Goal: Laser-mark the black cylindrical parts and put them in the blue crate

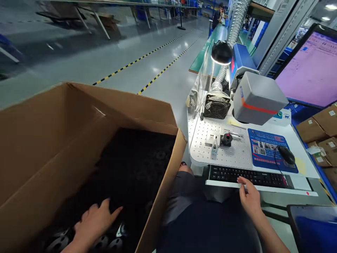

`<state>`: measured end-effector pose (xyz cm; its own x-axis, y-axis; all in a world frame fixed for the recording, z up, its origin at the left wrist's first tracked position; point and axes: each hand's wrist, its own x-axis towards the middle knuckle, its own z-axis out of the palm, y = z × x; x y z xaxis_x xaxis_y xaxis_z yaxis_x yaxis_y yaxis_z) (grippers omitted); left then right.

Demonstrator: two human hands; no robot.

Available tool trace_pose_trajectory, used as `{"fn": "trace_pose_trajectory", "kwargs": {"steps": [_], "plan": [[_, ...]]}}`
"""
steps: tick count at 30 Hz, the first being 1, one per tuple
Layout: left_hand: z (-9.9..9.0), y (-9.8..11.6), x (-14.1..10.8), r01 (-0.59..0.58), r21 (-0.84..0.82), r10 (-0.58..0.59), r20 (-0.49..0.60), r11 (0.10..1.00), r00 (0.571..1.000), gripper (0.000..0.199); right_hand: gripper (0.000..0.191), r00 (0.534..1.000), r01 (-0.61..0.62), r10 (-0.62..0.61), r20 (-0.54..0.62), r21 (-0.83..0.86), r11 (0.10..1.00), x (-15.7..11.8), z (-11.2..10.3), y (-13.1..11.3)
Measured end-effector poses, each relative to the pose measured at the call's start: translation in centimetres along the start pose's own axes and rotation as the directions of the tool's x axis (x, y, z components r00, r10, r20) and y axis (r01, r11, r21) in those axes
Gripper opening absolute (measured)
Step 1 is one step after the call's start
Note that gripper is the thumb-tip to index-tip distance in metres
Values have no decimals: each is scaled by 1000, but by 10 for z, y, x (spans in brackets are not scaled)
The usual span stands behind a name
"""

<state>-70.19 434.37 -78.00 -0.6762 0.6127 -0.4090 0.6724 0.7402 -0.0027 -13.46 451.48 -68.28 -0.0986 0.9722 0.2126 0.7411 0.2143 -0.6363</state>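
My left hand reaches down inside a large cardboard box, its thumb stretched away from the other fingers. Nothing shows in its grasp. Dark round parts lie in the box beside and below it; the shadow hides most of their shape. Over the front edge of the keyboard tray, my right hand hovers with loosely bent, parted fingers and nothing in them. The black keyboard is just beyond its fingertips. A small black cylindrical part sits in a metal fixture on the perforated plate, under a red light spot.
A grey machine head overhangs the plate's right side. Behind the fixture stand a fan and a lit lamp. A mouse rests on a blue mat. The monitor and stacked cartons are at right; another person is far back.
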Motion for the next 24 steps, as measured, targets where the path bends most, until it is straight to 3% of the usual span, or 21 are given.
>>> {"fn": "trace_pose_trajectory", "kwargs": {"steps": [3, 7, 12, 18, 24], "plan": [[1, 14, -1, -52, 65, 49, 33, 997, 998, 76, 32, 998, 53, -53, 33, -7, 999, -5, 9, -1], [-1, 28, -4, -55, 19, 54, 73, 998, 996, 80, 35, 993, 80, -79, 83, -3, 997, -4, 19, -3], [4, 29, -4, -109, 12, 110, -22, 994, 994, 86, 39, 991, 66, -66, 115, 1, 998, -2, 20, -2], [-5, 41, -7, -152, 54, 154, -38, 987, 987, 78, 37, 995, 89, -88, 43, -24, 996, 11, 10, -7], [-17, 58, -13, -213, 158, 227, -78, 964, 971, 71, 36, 997, 54, -55, -56, -13, 998, 53, -3, -20]]}}
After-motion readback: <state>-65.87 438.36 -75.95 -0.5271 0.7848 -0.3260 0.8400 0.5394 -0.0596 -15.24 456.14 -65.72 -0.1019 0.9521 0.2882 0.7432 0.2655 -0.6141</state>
